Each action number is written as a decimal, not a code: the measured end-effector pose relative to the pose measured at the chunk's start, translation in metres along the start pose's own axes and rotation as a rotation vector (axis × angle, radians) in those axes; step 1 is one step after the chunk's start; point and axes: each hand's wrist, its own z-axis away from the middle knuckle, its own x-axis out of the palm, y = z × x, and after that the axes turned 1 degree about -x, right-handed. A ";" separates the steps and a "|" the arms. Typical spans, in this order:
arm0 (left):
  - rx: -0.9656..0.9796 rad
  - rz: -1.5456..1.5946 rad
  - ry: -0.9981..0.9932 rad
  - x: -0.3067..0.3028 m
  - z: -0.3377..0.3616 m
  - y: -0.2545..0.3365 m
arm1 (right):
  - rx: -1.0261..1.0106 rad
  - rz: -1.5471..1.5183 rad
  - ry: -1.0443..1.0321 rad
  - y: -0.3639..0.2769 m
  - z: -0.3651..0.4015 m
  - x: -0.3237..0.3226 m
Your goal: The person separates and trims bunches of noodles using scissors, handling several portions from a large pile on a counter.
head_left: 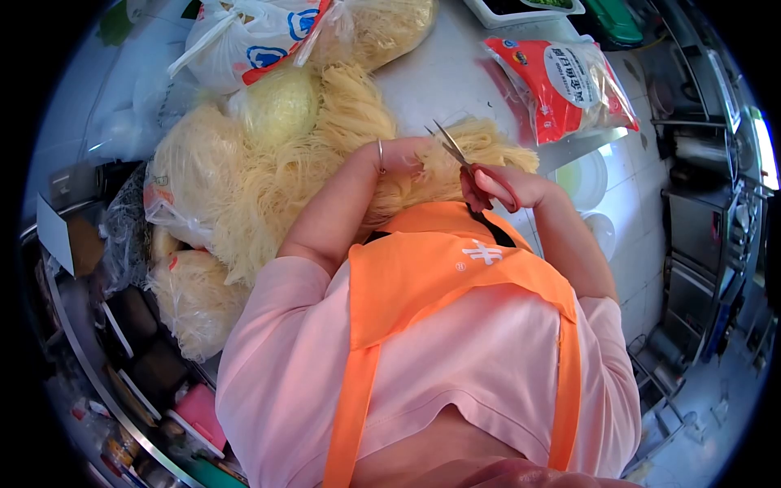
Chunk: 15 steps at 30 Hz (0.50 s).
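A pair of red-handled scissors is gripped in my right hand, fingers through the handles. Its blades point up and left, parted slightly at the tips, over a bundle of pale yellow vermicelli. My left hand, with a silver bangle at the wrist, grasps the strands just left of the blades; its fingertips are buried among them. A large loose heap of the same vermicelli spreads to the left of that hand, under my forearm.
Clear bags of vermicelli crowd the left side, and a tied white bag lies at the back. On the right is a red and white printed packet. A white tray and a green container stand behind it. Metal shelving lines the right.
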 end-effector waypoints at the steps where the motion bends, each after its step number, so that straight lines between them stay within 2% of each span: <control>1: -0.045 -0.042 0.008 0.002 0.000 0.010 | 0.048 -0.013 0.054 -0.001 -0.004 0.002; 3: -0.094 -0.083 0.019 0.005 0.003 0.026 | 0.095 -0.026 0.104 -0.002 -0.007 0.004; 6: -0.063 0.030 0.102 0.004 0.005 0.024 | 0.118 0.043 0.148 -0.002 -0.007 0.006; 8: -0.021 0.011 0.048 -0.002 0.008 -0.003 | 0.159 -0.012 0.253 -0.003 -0.002 0.007; 12: 0.109 0.019 0.048 -0.003 0.013 0.005 | 0.107 -0.017 0.248 -0.013 0.017 0.009; 14: 0.087 0.374 0.080 0.001 0.014 0.009 | 0.004 -0.041 0.074 0.007 0.025 0.004; 15: 0.087 0.375 0.077 0.001 0.013 0.010 | 0.007 -0.068 -0.008 0.010 0.027 0.003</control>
